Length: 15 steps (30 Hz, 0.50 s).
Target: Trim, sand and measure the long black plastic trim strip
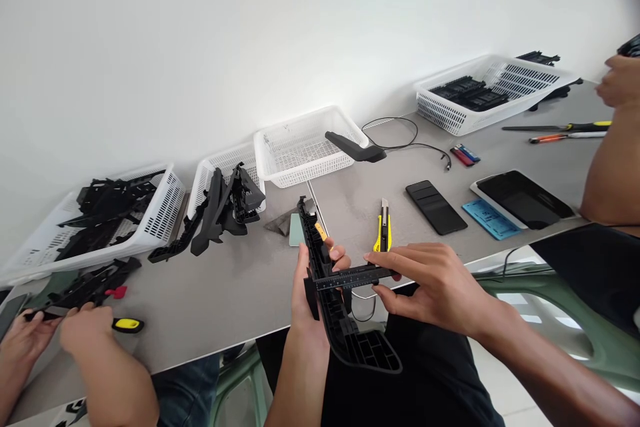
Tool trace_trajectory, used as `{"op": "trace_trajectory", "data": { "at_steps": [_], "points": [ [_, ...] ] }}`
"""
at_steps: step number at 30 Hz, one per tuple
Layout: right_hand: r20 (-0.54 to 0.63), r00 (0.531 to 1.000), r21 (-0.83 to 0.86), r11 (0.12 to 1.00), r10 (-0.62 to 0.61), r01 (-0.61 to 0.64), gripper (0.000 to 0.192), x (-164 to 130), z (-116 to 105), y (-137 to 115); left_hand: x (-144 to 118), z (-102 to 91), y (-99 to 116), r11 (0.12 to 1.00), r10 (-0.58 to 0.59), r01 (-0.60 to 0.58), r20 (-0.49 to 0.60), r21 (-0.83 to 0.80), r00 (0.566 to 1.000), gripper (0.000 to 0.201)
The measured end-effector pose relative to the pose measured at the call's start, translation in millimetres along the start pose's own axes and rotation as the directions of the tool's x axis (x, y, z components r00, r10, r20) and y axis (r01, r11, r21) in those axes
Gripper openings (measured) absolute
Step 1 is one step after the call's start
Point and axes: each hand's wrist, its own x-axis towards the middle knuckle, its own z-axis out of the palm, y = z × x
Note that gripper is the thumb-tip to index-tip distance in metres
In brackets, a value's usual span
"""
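Note:
My left hand point(311, 300) grips a long black plastic part point(345, 327) upright over the table's front edge, its ribbed wide end down by my lap. My right hand point(430, 280) holds a black caliper point(353, 277) level across that part, with its jaws on either side of the part. A yellow utility knife point(383, 230) lies on the grey table point(225, 293) just behind my right hand.
White baskets line the wall: one of black parts at left point(165, 210), an empty middle one point(300, 147), another far right point(490, 90). Loose black parts point(220, 213), a phone point(436, 207), a tablet point(523, 199) and a blue card point(489, 218) lie about. Co-workers' hands work at left point(75, 328) and right point(620, 80).

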Motion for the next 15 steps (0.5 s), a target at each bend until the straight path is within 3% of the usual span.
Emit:
{"op": "trace_trajectory", "data": {
  "at_steps": [7, 15],
  "points": [
    [-0.092, 0.995, -0.001, 1.0, -0.027, 0.027, 0.024, 0.7, 5.5, 0.0, -3.6, 9.5, -2.6, 0.999, -0.002, 0.0, -0.035, -0.046, 0.999, 0.054],
    [-0.066, 0.997, 0.014, 0.999, -0.042, 0.043, 0.021, 0.0, 3.9, 2.5, -0.2, 6.8, 1.9, 0.999, 0.001, -0.003, -0.066, -0.036, 0.998, 0.057]
  ]
}}
